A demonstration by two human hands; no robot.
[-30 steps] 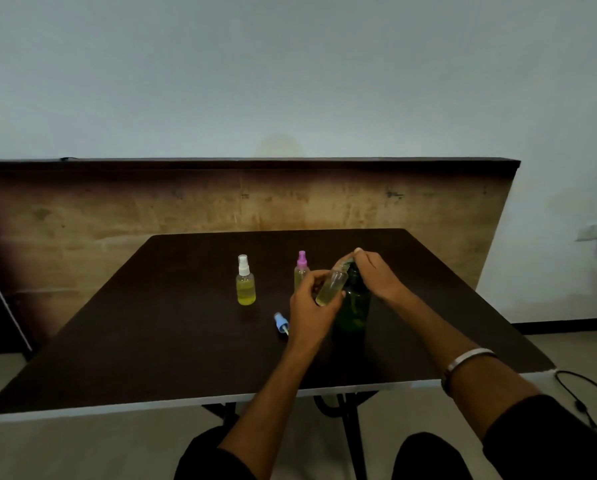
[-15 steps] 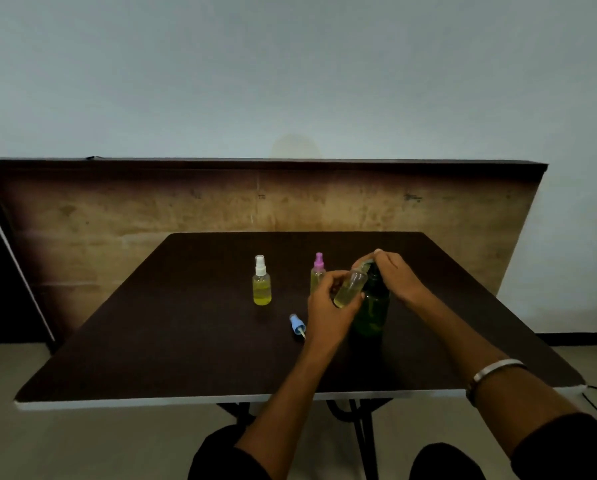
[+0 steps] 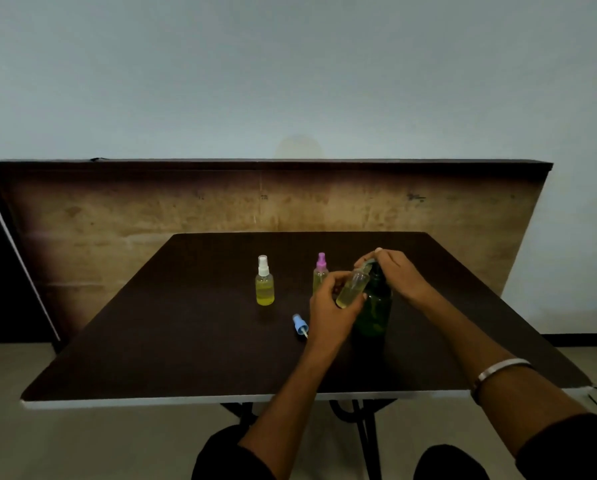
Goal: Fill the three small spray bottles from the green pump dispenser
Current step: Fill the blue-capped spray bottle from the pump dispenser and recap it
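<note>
My left hand (image 3: pixel 330 308) holds a small uncapped clear bottle (image 3: pixel 352 288), tilted, its mouth right under the spout of the green pump dispenser (image 3: pixel 375 308). It holds some yellowish liquid. My right hand (image 3: pixel 396 271) rests on top of the dispenser's pump head. A blue spray cap (image 3: pixel 300 324) lies on the table just left of my left hand. A white-capped bottle (image 3: pixel 264 285) full of yellow liquid stands to the left. The pink-capped bottle (image 3: pixel 320 274) stands behind my left hand, partly hidden.
The dark brown table (image 3: pixel 172 351) has a pale front edge close to my knees. A wooden board (image 3: pixel 151 216) leans upright behind the table against the wall. A dark cable lies on the floor at the far right.
The camera view has shifted slightly, so everything sits a little further right in frame. Both hands stay at the dispenser with the small bottle held at the spout.
</note>
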